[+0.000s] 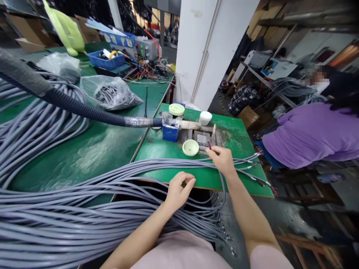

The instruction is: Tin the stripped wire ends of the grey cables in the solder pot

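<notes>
Between the fingertips of my right hand [223,158] is the stripped end of a grey cable [223,186], which loops down over the table edge. Its thin coloured wires [210,145] point toward a metal pot [202,138] with a silvery square surface. Just left of that hand stands a pale green round dish [190,148]. My left hand [179,189] hovers over the front edge, fingers curled with thumb near forefinger; nothing shows in it. Under and around both hands run several grey cables [168,163], their wire ends [259,154] lying at the right.
A ribbed hose [98,116] crosses from the left to a blue box [169,133]. Behind the pot are a white tub [205,118] and a lidded green tub [176,109]. Thick cable bundles [56,220] fill the left. A person in purple [311,134] sits at right.
</notes>
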The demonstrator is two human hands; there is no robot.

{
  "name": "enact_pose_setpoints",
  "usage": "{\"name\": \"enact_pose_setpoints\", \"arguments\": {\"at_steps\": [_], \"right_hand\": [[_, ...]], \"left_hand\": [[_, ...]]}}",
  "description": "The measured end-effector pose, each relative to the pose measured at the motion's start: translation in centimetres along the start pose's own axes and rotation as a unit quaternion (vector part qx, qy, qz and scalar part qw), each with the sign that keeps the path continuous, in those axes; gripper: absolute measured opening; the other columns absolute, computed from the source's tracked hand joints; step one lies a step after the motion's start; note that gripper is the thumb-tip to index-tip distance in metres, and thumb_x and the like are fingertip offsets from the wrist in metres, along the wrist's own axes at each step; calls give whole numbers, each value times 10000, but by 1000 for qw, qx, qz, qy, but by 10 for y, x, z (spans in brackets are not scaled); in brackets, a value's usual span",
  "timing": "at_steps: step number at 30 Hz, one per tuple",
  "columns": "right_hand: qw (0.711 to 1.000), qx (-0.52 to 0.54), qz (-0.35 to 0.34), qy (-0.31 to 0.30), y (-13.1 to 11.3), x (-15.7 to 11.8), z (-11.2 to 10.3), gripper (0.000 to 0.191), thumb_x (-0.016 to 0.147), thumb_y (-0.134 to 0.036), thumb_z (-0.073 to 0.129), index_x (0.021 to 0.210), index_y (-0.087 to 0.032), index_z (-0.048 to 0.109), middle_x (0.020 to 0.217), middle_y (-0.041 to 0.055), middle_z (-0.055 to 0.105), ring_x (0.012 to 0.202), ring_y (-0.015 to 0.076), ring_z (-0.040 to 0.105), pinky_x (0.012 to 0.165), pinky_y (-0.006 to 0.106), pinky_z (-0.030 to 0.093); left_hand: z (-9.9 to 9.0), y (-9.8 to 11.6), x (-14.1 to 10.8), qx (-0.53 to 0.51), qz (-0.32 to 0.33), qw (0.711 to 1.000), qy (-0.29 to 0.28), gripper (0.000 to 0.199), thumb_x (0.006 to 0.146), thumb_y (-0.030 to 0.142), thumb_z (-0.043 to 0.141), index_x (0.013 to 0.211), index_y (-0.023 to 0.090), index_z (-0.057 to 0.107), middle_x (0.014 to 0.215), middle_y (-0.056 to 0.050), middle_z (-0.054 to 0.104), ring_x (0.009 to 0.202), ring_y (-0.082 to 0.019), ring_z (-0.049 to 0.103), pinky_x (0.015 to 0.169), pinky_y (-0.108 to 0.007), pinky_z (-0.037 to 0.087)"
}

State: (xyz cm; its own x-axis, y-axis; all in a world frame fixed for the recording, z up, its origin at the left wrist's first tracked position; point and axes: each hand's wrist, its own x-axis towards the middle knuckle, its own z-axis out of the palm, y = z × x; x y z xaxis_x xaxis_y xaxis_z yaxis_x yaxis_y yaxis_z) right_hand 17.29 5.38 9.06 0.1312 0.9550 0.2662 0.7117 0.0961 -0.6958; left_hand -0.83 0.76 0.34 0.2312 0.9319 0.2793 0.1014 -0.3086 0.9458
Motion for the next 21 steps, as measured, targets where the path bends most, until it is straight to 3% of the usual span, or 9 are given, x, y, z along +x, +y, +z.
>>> {"name": "enact_pose_setpoints", "arguments": {"at_steps": [5,8,14,21], "right_hand": [[991,-106,-31,-77,1,48,19,342,747,-294,497,437,-170,425,445,-41,339,488,89,327,503,248,216],[976,-178,-22,-125,0,63,34,281,732,-269,492,473,-162,515,479,-26,427,523,101,381,516,247,226],[924,-320,-19,-208,-4,72,57,273,765,-280,471,708,-184,720,721,32,692,663,146,565,550,244,287],[905,-366,-17,-218,-3,77,68,283,769,-259,473,826,-213,746,874,77,730,773,196,636,593,253,345]], "left_hand": [[4,-13,-2,64,0,998,-27,176,878,288,529,788,175,630,653,-6,555,650,-133,511,648,-266,409],[4,-13,-2,77,-8,996,-41,188,886,297,517,791,178,627,659,-8,555,657,-135,511,656,-268,406],[2,-11,0,94,-6,994,-47,181,883,291,516,797,185,634,651,-7,556,659,-139,514,654,-265,401],[2,-11,0,112,6,992,-55,171,887,279,512,812,182,631,657,-10,570,676,-147,523,655,-267,399]]}}
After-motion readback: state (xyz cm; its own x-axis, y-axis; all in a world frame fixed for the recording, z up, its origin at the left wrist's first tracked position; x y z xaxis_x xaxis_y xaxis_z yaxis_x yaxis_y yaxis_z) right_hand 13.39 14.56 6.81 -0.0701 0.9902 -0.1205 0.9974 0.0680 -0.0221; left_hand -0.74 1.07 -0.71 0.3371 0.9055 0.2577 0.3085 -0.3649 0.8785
